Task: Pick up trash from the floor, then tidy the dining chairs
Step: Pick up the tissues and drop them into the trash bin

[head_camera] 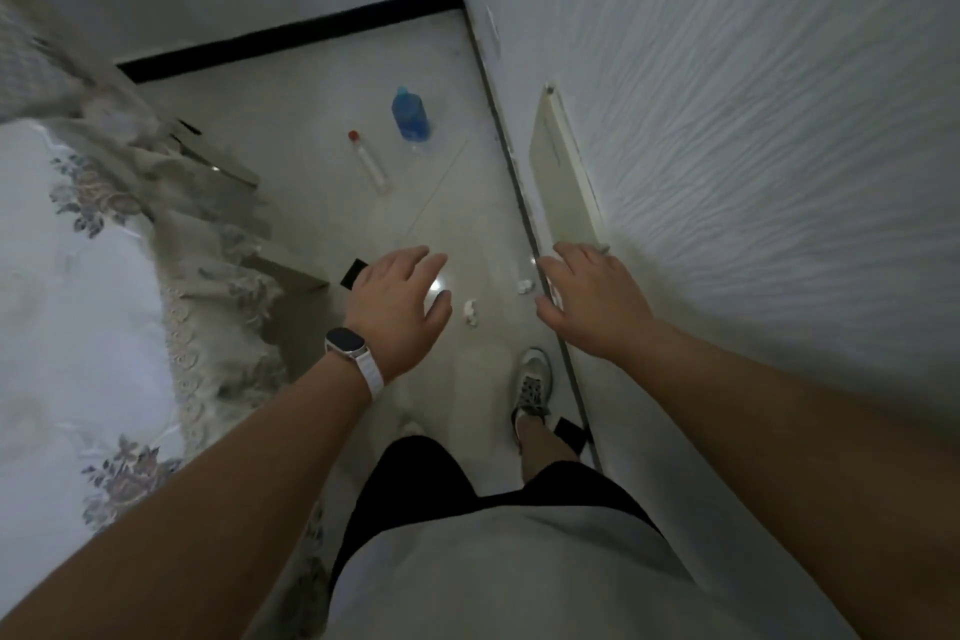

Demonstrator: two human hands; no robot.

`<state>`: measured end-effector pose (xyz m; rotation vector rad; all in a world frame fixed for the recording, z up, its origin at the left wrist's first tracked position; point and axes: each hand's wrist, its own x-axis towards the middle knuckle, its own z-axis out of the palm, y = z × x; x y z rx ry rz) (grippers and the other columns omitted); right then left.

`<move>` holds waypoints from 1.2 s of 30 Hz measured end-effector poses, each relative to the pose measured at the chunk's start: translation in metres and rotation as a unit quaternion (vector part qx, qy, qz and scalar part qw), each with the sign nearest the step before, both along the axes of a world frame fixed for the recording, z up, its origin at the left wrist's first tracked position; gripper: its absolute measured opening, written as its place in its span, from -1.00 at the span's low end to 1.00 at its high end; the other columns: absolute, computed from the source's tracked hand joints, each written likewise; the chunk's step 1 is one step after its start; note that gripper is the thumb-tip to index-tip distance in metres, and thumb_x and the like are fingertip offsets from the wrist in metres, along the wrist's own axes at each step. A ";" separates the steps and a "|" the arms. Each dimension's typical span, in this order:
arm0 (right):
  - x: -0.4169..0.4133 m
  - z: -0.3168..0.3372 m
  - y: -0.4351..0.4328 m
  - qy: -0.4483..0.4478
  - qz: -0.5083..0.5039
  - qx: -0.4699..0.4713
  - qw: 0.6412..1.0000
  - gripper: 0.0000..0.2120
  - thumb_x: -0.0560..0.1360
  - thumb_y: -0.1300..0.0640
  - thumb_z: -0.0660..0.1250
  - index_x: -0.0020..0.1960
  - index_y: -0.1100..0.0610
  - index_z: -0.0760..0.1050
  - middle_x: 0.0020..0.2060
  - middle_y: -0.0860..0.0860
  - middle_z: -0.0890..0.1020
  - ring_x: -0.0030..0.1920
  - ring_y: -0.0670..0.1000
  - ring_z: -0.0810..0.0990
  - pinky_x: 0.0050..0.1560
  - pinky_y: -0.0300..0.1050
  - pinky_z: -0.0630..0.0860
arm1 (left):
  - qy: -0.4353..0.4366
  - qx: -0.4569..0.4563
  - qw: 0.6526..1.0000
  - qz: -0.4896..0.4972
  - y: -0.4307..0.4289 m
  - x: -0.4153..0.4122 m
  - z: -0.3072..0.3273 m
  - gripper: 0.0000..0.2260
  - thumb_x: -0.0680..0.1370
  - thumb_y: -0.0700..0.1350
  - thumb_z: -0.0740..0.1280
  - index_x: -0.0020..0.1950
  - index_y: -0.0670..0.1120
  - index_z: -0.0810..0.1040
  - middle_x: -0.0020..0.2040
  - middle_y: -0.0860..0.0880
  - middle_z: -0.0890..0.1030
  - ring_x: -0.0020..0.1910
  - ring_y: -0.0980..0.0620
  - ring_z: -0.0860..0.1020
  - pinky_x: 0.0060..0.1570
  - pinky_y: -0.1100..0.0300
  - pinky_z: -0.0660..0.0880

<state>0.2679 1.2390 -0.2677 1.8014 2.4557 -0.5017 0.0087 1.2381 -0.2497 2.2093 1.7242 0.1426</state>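
Observation:
Trash lies on the pale tiled floor [322, 120] ahead of me. A blue plastic bottle [410, 114] lies farthest away, and a clear bottle with a red cap [370, 162] lies just left of it. Two small crumpled white paper scraps [470, 311] [525, 285] sit between my hands. My left hand [400, 307], with a white watch on its wrist, hovers open above the floor, left of the nearer scrap. My right hand [592, 299] is open too, close to the wall, holding nothing. Chairs [291, 270] are partly hidden under the tablecloth.
A table with a floral lace cloth [88, 286] fills the left side, its fringe hanging over the chairs. A textured white wall [753, 146] runs along the right, with a cream flat panel [563, 172] leaning on it. My right shoe [532, 387] stands on the narrow floor strip.

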 end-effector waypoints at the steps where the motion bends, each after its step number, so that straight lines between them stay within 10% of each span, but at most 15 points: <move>1: 0.000 -0.008 0.007 0.002 -0.007 -0.008 1.000 -0.53 0.47 -0.08 0.22 0.25 0.19 0.51 0.24 0.20 0.53 0.20 0.21 0.51 0.11 0.11 0.46 | 0.000 -0.003 1.000 0.002 0.007 0.000 -0.010 -0.53 0.52 0.14 0.14 0.30 -0.08 0.54 0.25 -0.15 0.57 0.21 -0.21 0.53 0.19 -0.11 0.44; 12: -0.016 -0.134 0.054 0.012 -0.090 -0.095 0.991 -0.55 0.41 0.01 0.29 0.18 0.28 0.53 0.17 0.27 0.56 0.09 0.27 0.56 -0.01 0.11 0.53 | -0.023 -0.078 0.997 -0.006 0.086 0.003 -0.156 -0.52 0.54 0.17 0.16 0.28 -0.10 0.55 0.25 -0.17 0.57 0.22 -0.22 0.52 0.14 -0.11 0.47; 26: -0.019 -0.496 0.090 0.033 -0.127 -0.109 0.985 -0.49 0.45 -0.12 0.12 0.20 0.20 0.49 0.12 0.19 0.50 0.05 0.25 0.48 0.04 0.11 0.49 | -0.008 -0.164 0.986 0.008 0.098 0.009 -0.519 -0.56 0.51 0.10 0.26 0.29 -0.10 0.56 0.26 -0.17 0.57 0.20 -0.20 0.53 0.14 -0.05 0.47; 36: 0.018 -0.679 0.136 -0.029 -0.128 -0.168 0.977 -0.49 0.50 -0.03 0.35 0.34 0.23 0.39 0.28 0.26 0.39 0.23 0.30 0.40 0.22 0.13 0.39 | 0.070 -0.215 0.971 -0.072 0.103 0.022 -0.698 -0.46 0.54 0.17 0.26 0.48 0.01 0.30 0.44 -0.12 0.33 0.31 -0.17 0.39 0.16 -0.03 0.40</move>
